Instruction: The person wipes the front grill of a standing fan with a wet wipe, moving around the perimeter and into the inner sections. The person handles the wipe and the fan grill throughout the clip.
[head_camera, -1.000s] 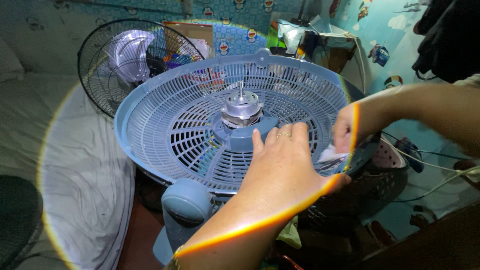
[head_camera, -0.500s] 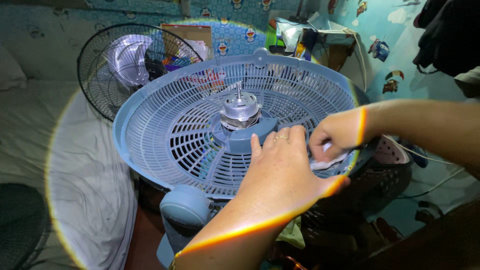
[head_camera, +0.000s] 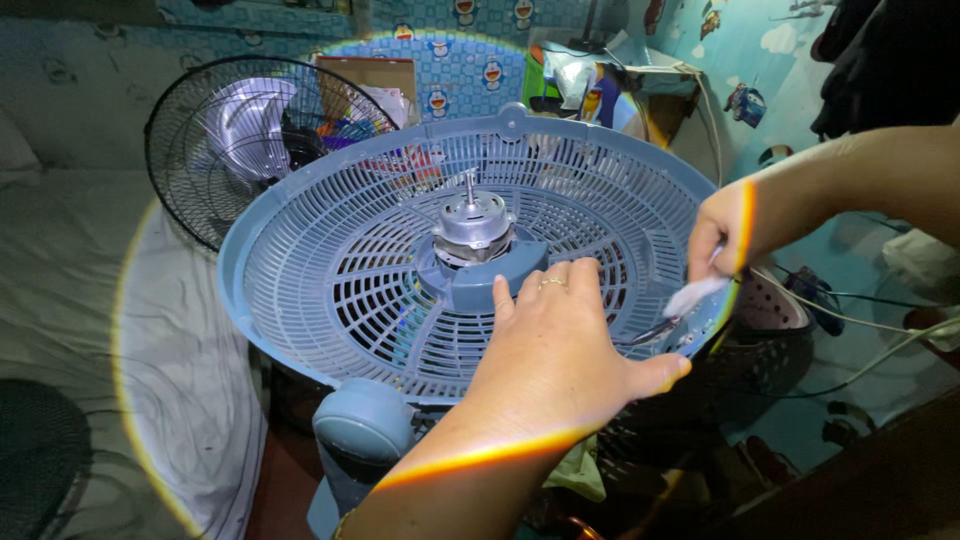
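Observation:
A round blue plastic fan grille (head_camera: 330, 270) lies face up, with a bare silver motor (head_camera: 472, 222) and shaft at its hub. My left hand (head_camera: 560, 345) lies flat, palm down, on the grille's lower right ribs, fingers spread toward the hub and a ring on one finger. My right hand (head_camera: 722, 235) reaches in from the right and pinches a small white cloth (head_camera: 693, 296) against the inside of the grille's right rim.
The fan's blue base (head_camera: 362, 440) sits below the grille. A black wire fan guard (head_camera: 215, 130) stands at the back left. A dark perforated basket (head_camera: 770, 340) and loose cables (head_camera: 850, 300) are at the right. A white sheet (head_camera: 190, 400) covers the left.
My right hand has slid the white cloth outward and up along the right rim. My left hand stays pressed on the grille.

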